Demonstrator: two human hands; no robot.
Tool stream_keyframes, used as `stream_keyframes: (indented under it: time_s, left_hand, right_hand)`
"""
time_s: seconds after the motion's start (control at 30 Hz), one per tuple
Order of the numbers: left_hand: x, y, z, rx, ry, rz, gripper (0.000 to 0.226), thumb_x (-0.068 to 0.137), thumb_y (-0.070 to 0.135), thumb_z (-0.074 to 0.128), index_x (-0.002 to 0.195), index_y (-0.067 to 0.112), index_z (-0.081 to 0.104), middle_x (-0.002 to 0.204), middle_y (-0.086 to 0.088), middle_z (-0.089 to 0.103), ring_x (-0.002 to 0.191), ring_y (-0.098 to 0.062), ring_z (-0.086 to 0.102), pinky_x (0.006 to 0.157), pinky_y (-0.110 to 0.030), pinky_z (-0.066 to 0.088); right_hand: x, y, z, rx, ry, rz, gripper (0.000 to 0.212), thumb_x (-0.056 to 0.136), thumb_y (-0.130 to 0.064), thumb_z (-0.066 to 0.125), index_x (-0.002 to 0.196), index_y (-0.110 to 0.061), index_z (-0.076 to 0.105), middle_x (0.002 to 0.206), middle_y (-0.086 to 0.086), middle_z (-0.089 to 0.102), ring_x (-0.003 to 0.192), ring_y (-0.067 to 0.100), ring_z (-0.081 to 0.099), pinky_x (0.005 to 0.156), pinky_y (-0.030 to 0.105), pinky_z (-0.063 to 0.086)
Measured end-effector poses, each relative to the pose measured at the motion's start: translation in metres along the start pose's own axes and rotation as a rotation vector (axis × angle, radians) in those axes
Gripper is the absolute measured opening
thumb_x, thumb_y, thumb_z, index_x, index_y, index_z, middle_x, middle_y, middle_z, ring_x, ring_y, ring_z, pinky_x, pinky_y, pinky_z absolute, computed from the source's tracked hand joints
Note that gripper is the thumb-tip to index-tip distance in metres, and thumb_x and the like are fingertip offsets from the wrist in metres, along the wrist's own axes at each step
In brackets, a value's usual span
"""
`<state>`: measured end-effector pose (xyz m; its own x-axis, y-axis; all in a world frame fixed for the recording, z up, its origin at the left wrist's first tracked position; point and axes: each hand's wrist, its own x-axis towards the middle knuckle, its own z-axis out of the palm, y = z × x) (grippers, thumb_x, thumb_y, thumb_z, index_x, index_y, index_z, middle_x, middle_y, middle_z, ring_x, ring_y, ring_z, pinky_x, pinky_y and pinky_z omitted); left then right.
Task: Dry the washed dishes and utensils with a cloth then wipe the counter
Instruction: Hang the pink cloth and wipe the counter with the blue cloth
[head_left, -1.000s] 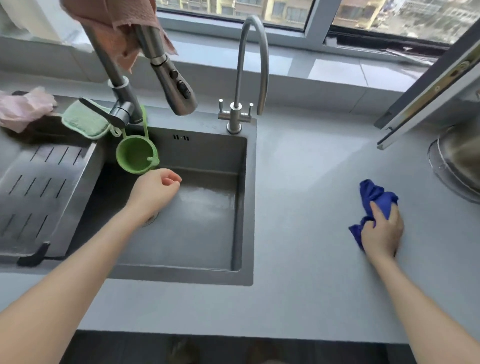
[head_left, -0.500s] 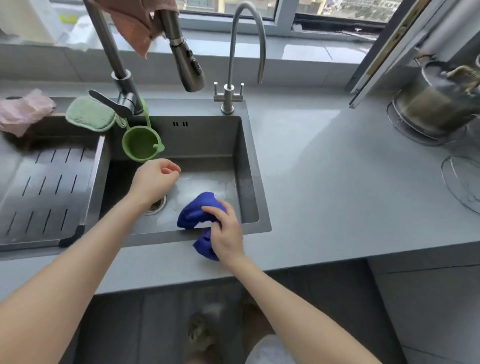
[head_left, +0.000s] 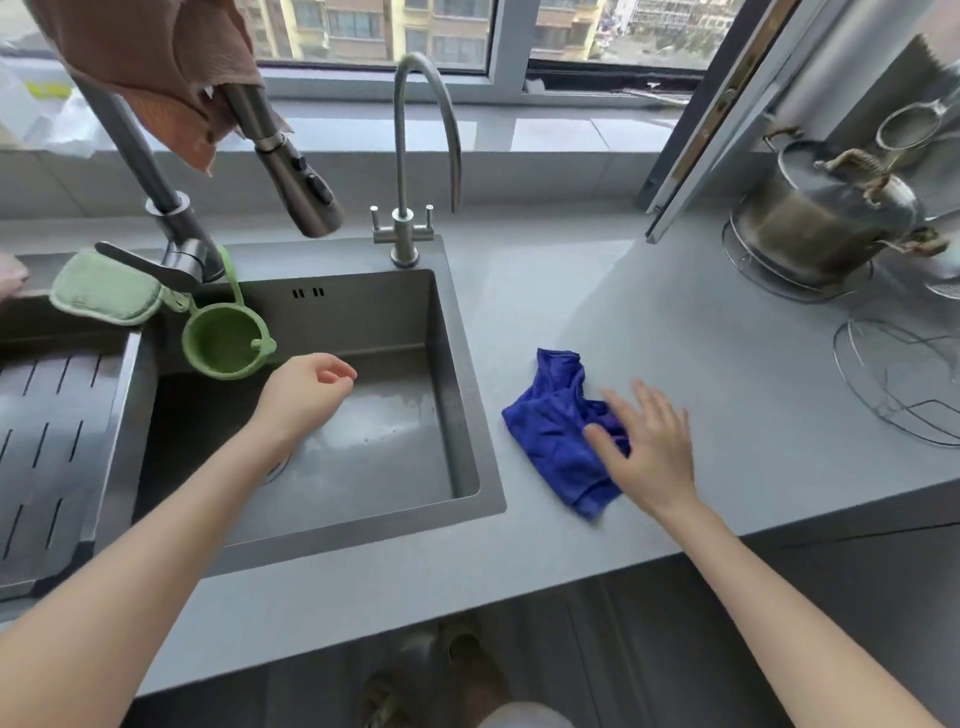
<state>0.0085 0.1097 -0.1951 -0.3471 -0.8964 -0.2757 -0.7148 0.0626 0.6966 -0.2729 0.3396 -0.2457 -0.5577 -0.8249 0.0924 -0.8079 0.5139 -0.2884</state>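
Cloth: the crumpled blue microfibre cloth (head_left: 556, 431) lies on the grey stone counter (head_left: 649, 322), just right of the sink's rim and near the front edge.
Right hand: the right hand (head_left: 652, 457) is over the cloth's right side with fingers straight and spread, gripping nothing. The thumb overlaps the fabric, but I cannot tell whether the palm presses down or hovers.
Left hand: the left hand (head_left: 304, 392) hangs over the basin of the stainless steel sink (head_left: 358, 306), loosely curled and empty.
Step in hand: probably the counter wipe, since no dishes show within reach.
Doing it well: flatten the bunched cloth first so more of it meets the surface, then set the whole palm on it. Pull in overlapping strokes toward the sink, so any water runs into the basin and not off the front edge.
Watch for: the lidded steel pot (head_left: 815, 223) at the far right; wipe round its stand without nudging it.
Nearby: a green silicone strainer cup (head_left: 223, 340) hangs inside the sink's left corner.
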Motion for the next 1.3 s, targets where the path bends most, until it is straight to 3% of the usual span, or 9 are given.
stream_keyframes:
  time_s: [0.13, 0.23, 0.37, 0.47, 0.7, 0.83, 1.03, 1.17, 1.3]
  left_hand:
    - [0.019, 0.013, 0.016, 0.035, -0.035, 0.006, 0.017, 0.087, 0.016, 0.054, 0.093, 0.021, 0.068, 0.091, -0.002, 0.067, 0.076, -0.020, 0.059, 0.068, -0.027, 0.043]
    - [0.037, 0.019, 0.025, 0.052, -0.036, 0.009, 0.015, 0.086, 0.016, 0.055, 0.092, 0.021, 0.068, 0.089, -0.001, 0.067, 0.085, -0.020, 0.061, 0.072, -0.028, 0.044]
    - [0.061, 0.016, 0.034, 0.085, -0.020, -0.019, 0.016, 0.086, 0.015, 0.055, 0.091, 0.020, 0.068, 0.090, 0.000, 0.067, 0.086, -0.016, 0.060, 0.069, -0.026, 0.042]
    - [0.080, 0.010, 0.034, 0.092, 0.016, -0.043, 0.016, 0.085, 0.016, 0.055, 0.091, 0.021, 0.070, 0.088, 0.004, 0.067, 0.084, -0.014, 0.061, 0.067, -0.024, 0.042]
    - [0.112, 0.003, 0.028, 0.046, 0.009, -0.108, 0.016, 0.084, 0.015, 0.055, 0.088, 0.022, 0.070, 0.086, 0.000, 0.068, 0.079, -0.021, 0.063, 0.082, -0.038, 0.054]
    - [0.115, 0.000, 0.019, 0.049, 0.013, -0.129, 0.017, 0.084, 0.014, 0.055, 0.091, 0.019, 0.070, 0.085, -0.002, 0.067, 0.073, -0.021, 0.060, 0.083, -0.035, 0.052]
    - [0.117, -0.017, 0.005, -0.007, 0.066, -0.178, 0.017, 0.085, 0.011, 0.055, 0.092, 0.015, 0.070, 0.075, 0.006, 0.061, 0.072, -0.021, 0.059, 0.083, -0.036, 0.052]
    - [0.110, -0.032, -0.008, -0.032, 0.086, -0.214, 0.017, 0.085, 0.011, 0.055, 0.091, 0.017, 0.070, 0.078, 0.003, 0.062, 0.074, -0.021, 0.060, 0.082, -0.037, 0.052]
    - [0.106, -0.047, -0.021, -0.023, 0.120, -0.249, 0.017, 0.085, 0.012, 0.055, 0.091, 0.020, 0.070, 0.079, 0.008, 0.064, 0.078, -0.019, 0.062, 0.083, -0.036, 0.051]
  right_hand:
    - [0.027, 0.004, 0.049, -0.222, -0.305, -0.314, 0.070, 0.078, -0.073, 0.037, 0.141, -0.044, 0.030, 0.154, 0.013, 0.030, 0.138, 0.041, 0.033, 0.105, 0.069, 0.022]
    - [0.076, 0.001, 0.065, -0.185, -0.317, -0.354, 0.068, 0.076, -0.070, 0.038, 0.138, -0.042, 0.039, 0.152, 0.008, 0.036, 0.136, 0.037, 0.038, 0.105, 0.066, 0.025]
    - [0.192, 0.006, 0.070, -0.180, -0.215, -0.121, 0.078, 0.073, -0.075, 0.024, 0.143, -0.041, 0.034, 0.158, 0.000, 0.022, 0.145, 0.026, 0.019, 0.113, 0.057, 0.012]
    - [0.252, -0.016, 0.085, -0.152, -0.181, 0.020, 0.070, 0.084, -0.070, 0.034, 0.145, -0.037, 0.031, 0.159, 0.005, 0.016, 0.145, 0.032, 0.014, 0.116, 0.054, 0.008]
    - [0.090, -0.057, 0.094, 0.048, -0.194, -0.667, 0.059, 0.081, -0.060, 0.054, 0.132, -0.032, 0.053, 0.150, 0.011, 0.038, 0.129, 0.042, 0.044, 0.110, 0.056, 0.028]
    - [0.126, -0.034, 0.091, 0.006, -0.242, -0.901, 0.051, 0.085, -0.053, 0.051, 0.131, -0.031, 0.050, 0.147, 0.006, 0.043, 0.129, 0.035, 0.046, 0.109, 0.054, 0.030]
    - [0.258, -0.075, 0.117, -0.029, -0.065, -0.297, 0.059, 0.085, -0.051, 0.036, 0.129, -0.017, 0.055, 0.141, 0.015, 0.049, 0.125, 0.043, 0.045, 0.107, 0.056, 0.030]
    - [0.214, -0.105, 0.127, 0.156, -0.031, -0.646, 0.038, 0.086, -0.028, 0.051, 0.119, -0.012, 0.054, 0.125, 0.026, 0.058, 0.103, 0.046, 0.059, 0.085, 0.047, 0.053]
    - [0.214, -0.184, 0.136, 0.290, 0.083, -0.786, 0.032, 0.085, -0.019, 0.055, 0.115, -0.009, 0.051, 0.118, 0.028, 0.060, 0.094, 0.043, 0.063, 0.076, 0.040, 0.054]
